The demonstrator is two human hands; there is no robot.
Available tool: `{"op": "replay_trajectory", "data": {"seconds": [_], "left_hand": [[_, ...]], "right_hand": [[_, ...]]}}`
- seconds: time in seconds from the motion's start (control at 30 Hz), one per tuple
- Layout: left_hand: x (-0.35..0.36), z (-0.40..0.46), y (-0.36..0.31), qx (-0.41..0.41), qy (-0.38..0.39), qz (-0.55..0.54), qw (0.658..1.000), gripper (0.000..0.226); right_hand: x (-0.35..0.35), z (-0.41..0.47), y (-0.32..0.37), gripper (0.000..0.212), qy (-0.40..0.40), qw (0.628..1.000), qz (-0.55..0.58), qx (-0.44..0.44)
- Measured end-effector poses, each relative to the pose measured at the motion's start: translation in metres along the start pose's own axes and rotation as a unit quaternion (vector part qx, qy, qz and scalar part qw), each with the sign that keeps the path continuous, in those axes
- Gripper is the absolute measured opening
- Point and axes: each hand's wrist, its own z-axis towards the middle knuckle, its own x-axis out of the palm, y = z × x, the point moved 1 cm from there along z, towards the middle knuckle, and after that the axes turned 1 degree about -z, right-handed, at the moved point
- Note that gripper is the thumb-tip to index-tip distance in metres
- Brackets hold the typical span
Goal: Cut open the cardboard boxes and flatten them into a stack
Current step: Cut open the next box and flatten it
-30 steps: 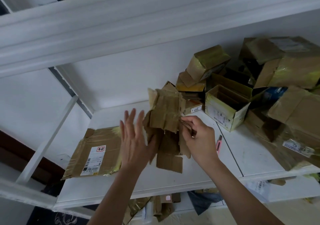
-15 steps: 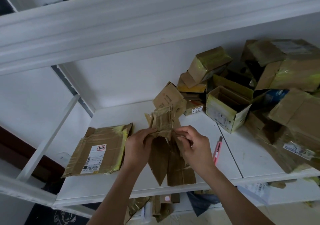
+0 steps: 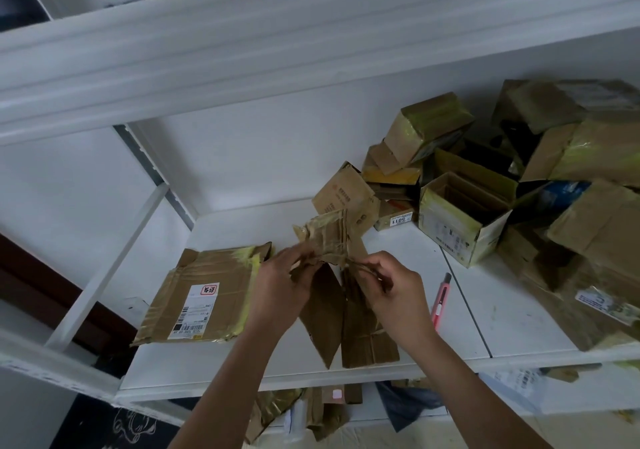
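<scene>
- Held up over the middle of the shelf [image 3: 242, 362]: a cut-open box [image 3: 332, 296], crumpled and taped at the top, long flaps dangling down toward the front edge.
- Gripped on both sides at the crease — left hand [image 3: 280, 293] curled round the left part, fingers tucked into the cardboard; right hand [image 3: 391, 293] pinching the right part between thumb and fingertips.
- Probably pulling the two halves apart or folding at the crease, to get the thing lying flat; raised off the shelf, likely to let the flaps swing free.
- Parked just right of the right hand, flat on the shelf: a pink cutter [image 3: 440, 301], not held, close by for the next box. Cannot tell whether the blade is out.
- Lying to the left, just beside the left hand: a flattened box [image 3: 204, 296] with a white label, presumably the base of the stack and the likely landing spot.
- Crowding the right end: a heap of boxes [image 3: 571, 206] yet to be done, one open box [image 3: 460, 220] at the front, a small loose box [image 3: 343, 196] just behind the held one.
- In the way: little between hands and flat piece; the heap leaves working room only on the left and middle.
- Below the shelf: scraps of cardboard [image 3: 311, 410] on a lower level.
</scene>
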Motion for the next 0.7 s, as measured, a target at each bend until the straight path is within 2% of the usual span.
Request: {"op": "replay_trajectory", "data": {"seconds": [0.1, 0.13, 0.17, 0.23, 0.27, 0.3, 0.33, 0.37, 0.4, 0.47, 0.5, 0.53, 0.57, 0.63, 0.7], "left_hand": [[0.003, 0.005, -0.004, 0.086, 0.064, 0.054, 0.993, 0.042], [0.004, 0.006, -0.005, 0.095, 0.079, 0.055, 0.991, 0.04], [0.004, 0.007, -0.005, 0.091, 0.089, 0.046, 0.991, 0.038], [0.004, 0.005, -0.005, 0.073, 0.102, 0.031, 0.992, 0.038], [0.004, 0.004, -0.004, 0.07, 0.11, 0.028, 0.991, 0.039], [0.004, 0.002, -0.004, 0.068, 0.118, 0.021, 0.99, 0.04], [0.005, 0.0, -0.004, 0.062, 0.127, 0.01, 0.99, 0.042], [0.005, -0.001, -0.005, 0.054, 0.134, -0.002, 0.989, 0.043], [0.006, -0.002, -0.005, 0.047, 0.139, -0.012, 0.989, 0.044], [0.006, -0.003, -0.006, 0.034, 0.142, -0.03, 0.989, 0.044], [0.006, -0.004, -0.006, 0.029, 0.141, -0.04, 0.989, 0.044], [0.005, -0.004, -0.007, 0.025, 0.141, -0.048, 0.989, 0.044], [0.004, -0.004, -0.007, 0.024, 0.14, -0.053, 0.988, 0.043], [0.001, -0.004, -0.007, 0.022, 0.136, -0.06, 0.989, 0.041], [-0.001, -0.004, -0.006, 0.019, 0.124, -0.07, 0.99, 0.039]], "right_hand": [[-0.006, 0.001, -0.004, 0.011, 0.078, 0.994, 0.056, 0.049], [-0.01, 0.002, -0.005, 0.016, 0.116, 0.985, 0.094, 0.082], [-0.015, 0.003, -0.009, 0.025, 0.122, 0.976, 0.136, 0.119], [-0.031, 0.004, -0.025, 0.04, 0.036, 0.967, 0.172, 0.182], [-0.04, 0.003, -0.038, 0.038, -0.017, 0.97, 0.132, 0.202], [-0.049, 0.001, -0.055, 0.028, -0.046, 0.975, 0.042, 0.215], [-0.058, -0.002, -0.073, 0.019, -0.035, 0.969, -0.078, 0.231], [-0.064, -0.005, -0.086, 0.029, 0.015, 0.947, -0.192, 0.256], [-0.068, -0.01, -0.099, 0.051, 0.083, 0.913, -0.276, 0.288], [-0.069, -0.025, -0.114, 0.088, 0.198, 0.839, -0.37, 0.347], [-0.068, -0.032, -0.119, 0.092, 0.231, 0.816, -0.409, 0.336], [-0.066, -0.039, -0.124, 0.086, 0.245, 0.806, -0.443, 0.306], [-0.064, -0.044, -0.128, 0.074, 0.235, 0.812, -0.457, 0.275], [-0.063, -0.048, -0.132, 0.047, 0.178, 0.85, -0.423, 0.259], [-0.062, -0.051, -0.128, 0.029, 0.167, 0.86, -0.435, 0.21]]}}
